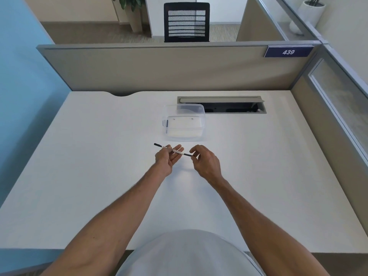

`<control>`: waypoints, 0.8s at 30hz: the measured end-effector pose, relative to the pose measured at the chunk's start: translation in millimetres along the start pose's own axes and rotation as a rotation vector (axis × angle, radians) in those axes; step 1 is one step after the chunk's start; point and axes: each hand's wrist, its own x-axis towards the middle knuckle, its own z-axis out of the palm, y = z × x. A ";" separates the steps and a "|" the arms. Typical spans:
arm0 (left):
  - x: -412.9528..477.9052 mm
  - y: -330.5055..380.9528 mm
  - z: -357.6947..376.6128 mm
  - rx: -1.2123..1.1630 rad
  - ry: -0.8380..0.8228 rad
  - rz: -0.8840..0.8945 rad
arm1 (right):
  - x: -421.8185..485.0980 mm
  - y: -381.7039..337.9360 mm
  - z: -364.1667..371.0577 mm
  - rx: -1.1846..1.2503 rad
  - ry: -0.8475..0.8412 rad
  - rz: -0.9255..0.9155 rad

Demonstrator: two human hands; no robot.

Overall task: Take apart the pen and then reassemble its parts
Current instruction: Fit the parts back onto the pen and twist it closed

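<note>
A slim pen (177, 151) with a white printed barrel and black ends is held level above the white desk (99, 166), its black cap end pointing left. My left hand (166, 159) holds the barrel between thumb and fingers, palm up. My right hand (205, 161) pinches the pen's black right end with thumb and fingertips. A second dark pen part (166, 126) lies inside the clear plastic box (184, 136) just beyond my hands.
An open cable tray slot (222, 105) is set in the desk behind the box. A grey partition (159, 68) with a "439" sign (288, 52) closes the far edge, and another panel stands on the right. A black chair (186, 21) stands beyond.
</note>
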 end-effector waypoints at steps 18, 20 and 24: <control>-10.1 -2.5 2.1 0.007 -0.094 -0.049 | -0.9 -8.3 3.5 -0.006 0.004 -0.051; -9.1 -0.9 -0.1 -0.001 -0.099 -0.056 | -0.2 -7.8 3.0 0.009 -0.011 -0.039; -7.0 0.5 -3.1 -0.009 -0.109 -0.066 | -0.4 -7.8 3.2 -0.016 -0.045 -0.039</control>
